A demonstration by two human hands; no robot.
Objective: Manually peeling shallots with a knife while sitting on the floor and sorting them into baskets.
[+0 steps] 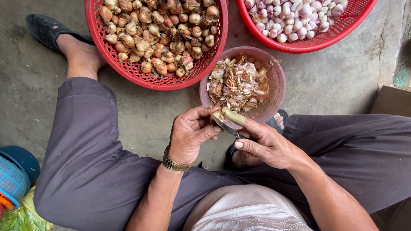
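Left hand (192, 133): fingers curled around small shallot (217, 114), wrist carries gold watch (174, 164). Right hand (264, 143): grips knife (226, 126), blade set against shallot, thumb on handle. Both hands positioned just over near rim of pink bowl (275, 85) containing dry skins. Red basket of unpeeled shallots (155, 33) beyond bowl, at left. Second red basket with peeled shallots (298, 5) at right. Concrete floor (18, 84) beneath. Blue plastic item (2, 175) at left edge.
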